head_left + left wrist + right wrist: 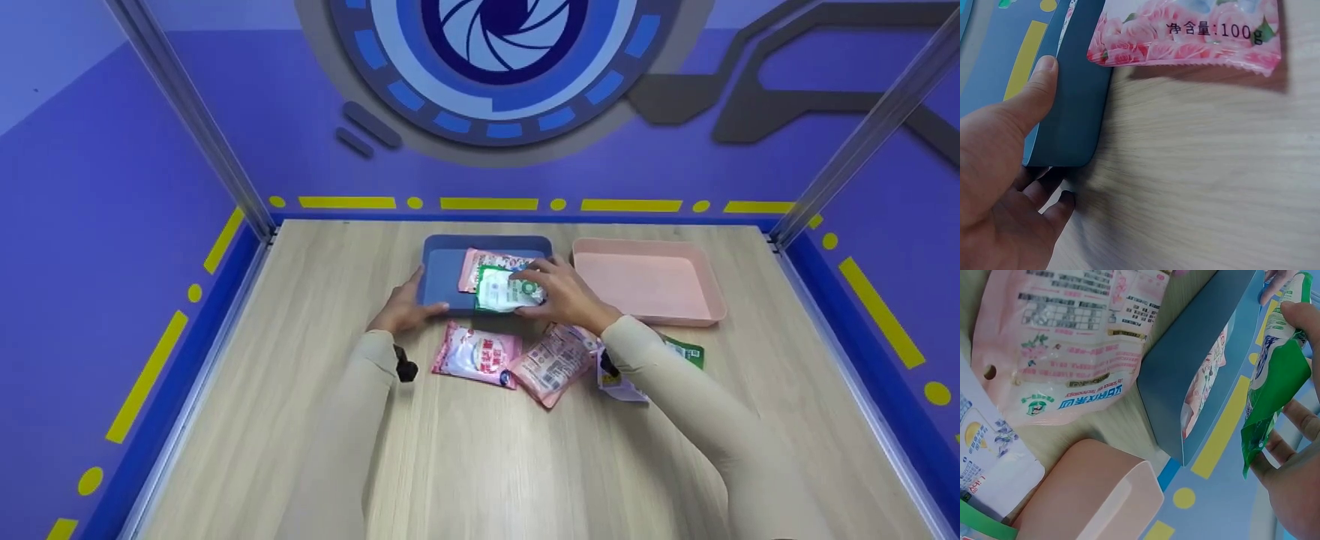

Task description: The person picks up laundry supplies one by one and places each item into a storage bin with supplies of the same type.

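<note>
My left hand (401, 309) holds the left side of a blue tray (442, 276), its thumb at the front rim and its fingers around the corner. Above that tray, my right hand (568, 298) pinches a green-and-white packet (496, 291) between thumb and fingers. The right wrist view shows the packet (1278, 365) raised clear of the rim, its green end folded toward the palm. Inside the tray lies a pink packet (470, 270), partly covered in the head view by the held one.
A pink tray (649, 281) stands to the right. In front lie a pink rose-print packet (480, 355), a pink packet with printed text (551, 366), a white-and-purple packet (622, 388) and a green packet (686, 351), the last two partly behind my right arm. Walls enclose the table.
</note>
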Motion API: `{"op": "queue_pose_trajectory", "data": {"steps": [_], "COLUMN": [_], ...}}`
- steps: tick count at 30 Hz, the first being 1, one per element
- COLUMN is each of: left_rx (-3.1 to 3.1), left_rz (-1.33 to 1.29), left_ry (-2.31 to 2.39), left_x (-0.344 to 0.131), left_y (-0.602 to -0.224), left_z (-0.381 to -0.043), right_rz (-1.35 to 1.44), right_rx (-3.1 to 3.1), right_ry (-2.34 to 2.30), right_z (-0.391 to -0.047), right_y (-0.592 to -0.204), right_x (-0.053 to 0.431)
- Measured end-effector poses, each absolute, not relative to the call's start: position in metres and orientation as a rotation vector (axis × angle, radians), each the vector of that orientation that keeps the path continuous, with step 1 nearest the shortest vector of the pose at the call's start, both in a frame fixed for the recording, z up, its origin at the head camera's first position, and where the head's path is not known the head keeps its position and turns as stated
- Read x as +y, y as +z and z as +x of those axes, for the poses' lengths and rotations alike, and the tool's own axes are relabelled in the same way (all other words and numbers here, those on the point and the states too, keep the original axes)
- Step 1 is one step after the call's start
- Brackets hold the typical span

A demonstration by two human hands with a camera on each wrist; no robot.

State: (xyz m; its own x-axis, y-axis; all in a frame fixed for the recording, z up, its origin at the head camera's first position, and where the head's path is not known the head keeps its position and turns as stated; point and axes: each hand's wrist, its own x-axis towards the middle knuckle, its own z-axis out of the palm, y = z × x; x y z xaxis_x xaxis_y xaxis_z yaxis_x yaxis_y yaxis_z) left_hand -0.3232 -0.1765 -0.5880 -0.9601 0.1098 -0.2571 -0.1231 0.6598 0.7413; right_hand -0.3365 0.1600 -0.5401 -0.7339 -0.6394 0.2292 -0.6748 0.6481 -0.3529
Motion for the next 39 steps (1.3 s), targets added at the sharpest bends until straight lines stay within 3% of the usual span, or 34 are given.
{"op": "queue_pose_trajectory", "data": {"steps": [39], "left_rx": [2.606], "left_rz": [0.028], "left_ry": [1.196], "left_x": [-0.176], "left_y": [-0.587], "left_z": [-0.321], "right_rz": [1.113], "right_rx": [-2.796], "right_ry": [0.474], "right_z": [-0.356], "right_y": [-0.539], "right_x": [0.148]}}
